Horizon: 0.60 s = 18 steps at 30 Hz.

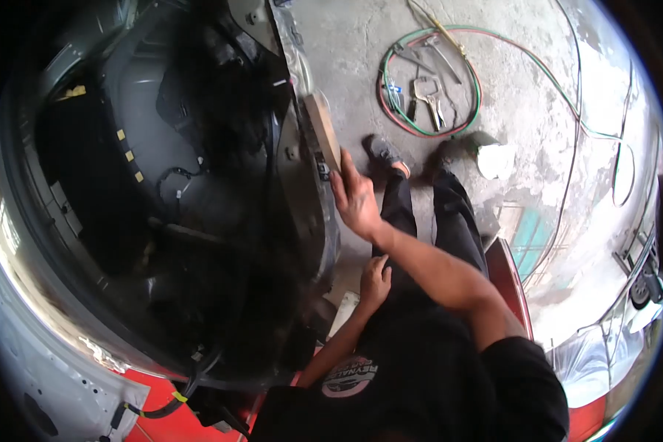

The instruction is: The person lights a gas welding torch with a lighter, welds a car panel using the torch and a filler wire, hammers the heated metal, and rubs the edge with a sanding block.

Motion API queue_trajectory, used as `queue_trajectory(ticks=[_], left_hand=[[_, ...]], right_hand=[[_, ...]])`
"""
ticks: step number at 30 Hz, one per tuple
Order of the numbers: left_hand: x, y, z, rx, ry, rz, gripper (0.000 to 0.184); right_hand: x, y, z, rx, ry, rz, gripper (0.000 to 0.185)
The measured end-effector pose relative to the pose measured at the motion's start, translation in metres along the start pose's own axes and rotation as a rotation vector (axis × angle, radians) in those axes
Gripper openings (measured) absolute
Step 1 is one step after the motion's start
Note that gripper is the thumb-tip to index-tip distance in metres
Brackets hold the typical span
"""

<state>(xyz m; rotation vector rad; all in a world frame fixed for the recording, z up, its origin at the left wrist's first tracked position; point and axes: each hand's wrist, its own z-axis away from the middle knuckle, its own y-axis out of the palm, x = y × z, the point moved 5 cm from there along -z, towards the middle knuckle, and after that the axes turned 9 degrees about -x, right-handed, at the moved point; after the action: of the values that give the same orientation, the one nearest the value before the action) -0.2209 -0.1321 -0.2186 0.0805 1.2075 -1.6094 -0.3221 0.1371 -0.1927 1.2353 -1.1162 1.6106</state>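
My right hand grips the lower end of a long, flat wooden block between thumb and fingers. The block lies along the metal edge of a vehicle body opening. Lower down, my left hand is near my thigh with its fingers curled; whether it holds anything is hidden.
The dark vehicle interior fills the left side. On the concrete floor, a red and green hose loops around locking pliers and other metal tools. A white-topped container stands by my feet. Red panels flank my body.
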Motion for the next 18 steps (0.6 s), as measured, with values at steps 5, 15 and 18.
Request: queue_trajectory(ticks=[5,15,18], left_hand=[[0.011,-0.004,0.0,0.002,-0.039,-0.082,0.037],[0.01,0.005,-0.011,0.027,0.002,-0.155,0.042],[0.01,-0.003,0.012,0.023,0.025,-0.181,0.041]], right_hand=[[0.022,0.018,-0.089,0.063,0.143,0.011,0.051],[0.015,0.021,-0.101,0.08,0.16,0.051,0.05],[0.001,0.013,-0.042,0.09,0.12,0.085,0.051]])
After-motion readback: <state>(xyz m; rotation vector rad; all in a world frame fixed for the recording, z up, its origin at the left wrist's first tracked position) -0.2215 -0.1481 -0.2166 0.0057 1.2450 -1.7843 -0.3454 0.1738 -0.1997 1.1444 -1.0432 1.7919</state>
